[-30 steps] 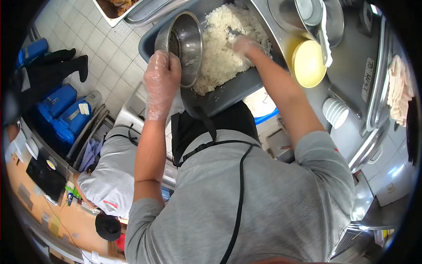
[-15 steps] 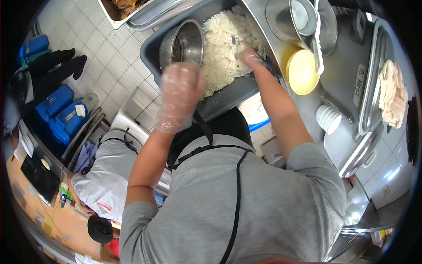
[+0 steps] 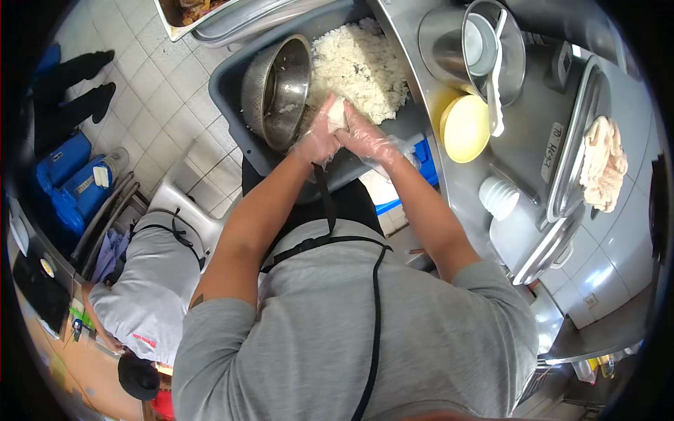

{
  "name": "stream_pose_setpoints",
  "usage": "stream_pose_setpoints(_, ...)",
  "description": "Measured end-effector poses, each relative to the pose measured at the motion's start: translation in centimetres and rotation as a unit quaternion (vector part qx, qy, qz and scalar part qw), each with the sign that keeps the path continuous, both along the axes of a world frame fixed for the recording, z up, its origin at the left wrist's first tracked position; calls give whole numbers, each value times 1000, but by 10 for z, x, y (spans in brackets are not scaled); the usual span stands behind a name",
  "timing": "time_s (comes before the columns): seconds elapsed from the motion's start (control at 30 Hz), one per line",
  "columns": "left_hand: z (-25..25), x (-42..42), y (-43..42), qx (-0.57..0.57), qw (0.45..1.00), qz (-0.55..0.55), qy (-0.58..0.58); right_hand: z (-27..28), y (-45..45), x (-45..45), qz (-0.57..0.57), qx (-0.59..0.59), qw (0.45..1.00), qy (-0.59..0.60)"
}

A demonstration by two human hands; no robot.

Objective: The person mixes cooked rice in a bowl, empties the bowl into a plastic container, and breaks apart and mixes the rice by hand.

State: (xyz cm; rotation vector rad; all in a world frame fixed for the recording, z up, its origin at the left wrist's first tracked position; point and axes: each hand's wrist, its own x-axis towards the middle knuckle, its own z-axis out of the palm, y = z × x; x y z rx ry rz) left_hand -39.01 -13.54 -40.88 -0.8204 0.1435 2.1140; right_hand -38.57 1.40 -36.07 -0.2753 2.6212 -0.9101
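A grey tub point(image 3: 246, 149) holds a large mound of white rice point(image 3: 361, 63) and a metal bowl point(image 3: 289, 84) tilted on its side at the left. Over the tub's near part, my left hand point(image 3: 320, 138) and my right hand point(image 3: 366, 138), both in clear plastic gloves, come together around a small lump of rice point(image 3: 338, 114). The fingers of both hands are closed against the lump, which shows between them. My left hand is just beside the bowl's lower rim.
On the steel counter point(image 3: 456, 189) at the right stand a yellow bowl point(image 3: 465, 128), a large metal pot point(image 3: 442, 45), stacked white cups point(image 3: 498, 198) and a cloth point(image 3: 604, 165). A co-worker point(image 3: 151, 281) is at the lower left. A food tray point(image 3: 172, 24) sits at the top left.
My left hand has left the metal bowl and moved right. My right hand has come out of the rice mound toward it. Both hands now meet around a lump of rice.
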Motion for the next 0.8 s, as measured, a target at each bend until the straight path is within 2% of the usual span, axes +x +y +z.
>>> stream_pose_setpoints(0.03,-8,4,3,-40,999,-36,4,24,-4,-10,17,66,993,-100)
stream_pose_setpoints(0.07,-19,11,5,-12,998,-59,-1,40,-7,-18,34,131,971,-198)
stream_pose_setpoints(0.1,-6,9,4,-11,998,-59,-2,43,-6,-22,34,131,971,-199)
stream_pose_setpoints(0.17,29,3,0,-182,972,-145,34,43,2,-30,126,208,934,-261)
stream_pose_setpoints(0.2,24,6,-6,-182,972,-143,33,41,9,-32,129,208,934,-261)
stream_pose_setpoints(0.23,19,8,-15,-260,900,-156,314,40,15,-34,94,159,957,-223)
stream_pose_setpoints(0.27,15,8,-17,-285,831,-167,448,37,22,-37,59,108,975,-185)
stream_pose_setpoints(0.3,10,9,-20,-317,746,-156,564,32,27,-41,61,108,975,-186)
stream_pose_setpoints(0.33,26,-3,-21,-335,815,-269,388,28,33,-48,42,95,977,-185)
stream_pose_setpoints(0.37,34,-9,-20,-337,844,-370,193,19,40,-56,2,78,978,-192)
stream_pose_setpoints(0.4,37,-9,-17,-337,845,-369,192,10,47,-65,-50,58,976,-203)
stream_pose_setpoints(0.47,35,-5,-13,-460,764,-392,224,-27,61,-86,-169,21,958,-232)
stream_pose_setpoints(0.5,30,-1,-13,-461,765,-391,222,-45,65,-96,-205,28,947,-245)
stream_pose_setpoints(0.53,24,4,-14,-491,717,-396,297,-57,63,-104,-201,78,944,-249)
stream_pose_setpoints(0.57,20,7,-15,-515,663,-398,370,-44,41,-112,-136,191,947,-219)
stream_pose_setpoints(0.6,24,8,-16,-515,663,-400,369,-29,18,-120,-74,304,932,-185)
stream_pose_setpoints(0.67,34,10,-18,-535,605,-402,431,-30,-13,-127,42,276,960,8)
stream_pose_setpoints(0.7,35,12,-16,-536,605,-403,429,-37,-31,-130,43,275,961,7)
stream_pose_setpoints(0.77,35,18,-12,-518,605,-444,410,-69,-67,-149,56,412,909,28)
stream_pose_setpoints(0.8,34,18,-13,-491,599,-481,411,-78,-69,-149,59,408,911,27)
